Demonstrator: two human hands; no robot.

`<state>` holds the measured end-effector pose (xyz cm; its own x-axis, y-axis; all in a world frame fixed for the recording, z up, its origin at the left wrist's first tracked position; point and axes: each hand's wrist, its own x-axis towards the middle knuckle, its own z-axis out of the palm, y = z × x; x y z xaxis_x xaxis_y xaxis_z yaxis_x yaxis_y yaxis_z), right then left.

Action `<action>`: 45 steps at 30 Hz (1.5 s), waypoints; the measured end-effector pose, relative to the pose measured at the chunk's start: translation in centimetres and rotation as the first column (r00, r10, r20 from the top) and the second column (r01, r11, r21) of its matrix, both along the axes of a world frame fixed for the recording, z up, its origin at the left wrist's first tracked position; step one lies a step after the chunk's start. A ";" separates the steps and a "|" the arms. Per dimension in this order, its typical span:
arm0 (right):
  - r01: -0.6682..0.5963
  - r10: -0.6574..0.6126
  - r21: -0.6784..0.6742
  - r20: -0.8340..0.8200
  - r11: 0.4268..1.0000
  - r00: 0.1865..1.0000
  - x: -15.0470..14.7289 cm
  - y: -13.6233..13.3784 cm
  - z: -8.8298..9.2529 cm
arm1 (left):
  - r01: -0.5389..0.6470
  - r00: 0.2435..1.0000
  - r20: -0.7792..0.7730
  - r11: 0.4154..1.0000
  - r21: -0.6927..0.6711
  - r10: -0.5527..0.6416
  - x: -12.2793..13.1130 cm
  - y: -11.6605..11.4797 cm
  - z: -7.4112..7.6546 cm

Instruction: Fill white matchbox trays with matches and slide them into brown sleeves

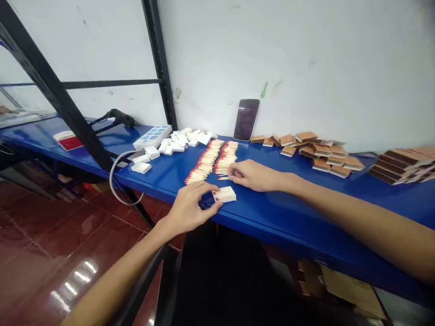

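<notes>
My left hand point(195, 206) grips a small white matchbox tray point(231, 194) between thumb and fingers near the table's front edge. Some red-tipped matches lie inside that tray. Just behind it, my right hand point(249, 175) has its fingers pinched together at the near end of the right row of matches point(227, 156). Whatever is between those fingertips is too small to make out. A second, longer row of matches point(205, 162) lies to the left, with red heads along its left side.
White trays point(180, 139) are heaped at the back left beside a white box with blue squares point(153, 136). A phone point(246, 120) leans on the wall. Brown matchbox sleeves point(322, 151) and stacked sleeves point(401, 165) sit right. A black metal post point(68, 104) rises left, near a grey cable point(111, 181).
</notes>
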<state>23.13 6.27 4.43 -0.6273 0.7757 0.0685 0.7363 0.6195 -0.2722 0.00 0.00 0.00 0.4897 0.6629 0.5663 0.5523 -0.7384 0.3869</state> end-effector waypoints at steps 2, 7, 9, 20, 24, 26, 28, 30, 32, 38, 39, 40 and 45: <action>0.013 -0.013 0.029 0.029 1.000 0.999 0.1 0.0 0.0 | -0.005 1.000 -0.001 1.000 0.000 0.005 0.0 0.2 -0.1; 0.055 -0.055 0.006 0.085 0.998 0.995 0.2 0.0 0.1 | -0.002 1.000 0.003 1.000 0.005 0.002 -0.1 0.4 -0.2; 0.042 -0.041 -0.007 0.089 0.999 0.995 0.3 0.0 0.2 | 0.001 1.000 0.006 1.000 0.008 -0.001 -0.2 0.4 -0.2; -0.052 0.049 0.024 0.117 0.998 0.992 0.7 0.4 0.0 | 0.007 1.000 0.013 1.000 0.019 -0.007 -0.1 0.3 -0.1; -0.076 0.076 -0.005 0.123 0.997 0.990 0.8 0.0 0.8 | -0.008 1.000 0.027 1.000 0.004 0.008 -0.1 0.3 -0.3; -0.106 0.108 -0.027 0.087 0.994 0.990 0.8 -0.5 1.7 | -0.016 0.999 0.044 1.000 -0.022 0.017 -0.2 0.3 -0.3; -0.140 0.144 -0.063 0.054 0.988 0.988 0.6 -1.3 2.7 | -0.020 0.998 0.052 0.998 -0.055 0.023 -0.2 0.3 -0.3; -0.168 0.173 -0.098 0.041 0.981 0.984 0.1 -2.2 3.4 | -0.017 0.998 0.057 0.996 -0.082 0.022 -0.2 0.3 -0.3; -0.187 0.194 -0.110 0.052 0.976 0.980 -0.5 -3.0 3.7 | -0.011 0.998 0.067 0.995 -0.097 0.017 -0.3 0.4 -0.3; -0.198 0.198 -0.020 0.019 0.980 0.980 -1.0 -3.1 3.4 | -0.007 0.998 0.064 0.997 -0.073 0.011 -0.3 0.4 -0.2; -0.174 0.174 0.019 0.009 0.984 0.985 -0.8 -2.8 3.3 | -0.003 0.998 0.055 0.998 -0.068 0.006 -0.3 0.4 -0.1; -0.146 0.146 0.052 0.007 0.988 0.989 -0.6 -2.4 3.2 | 0.004 0.999 0.046 0.998 -0.066 -0.001 -0.3 0.3 -0.1; -0.056 0.052 0.062 0.060 0.997 0.997 0.2 -0.7 1.7 | 0.011 0.999 0.040 0.995 -0.100 -0.007 -0.4 0.4 0.0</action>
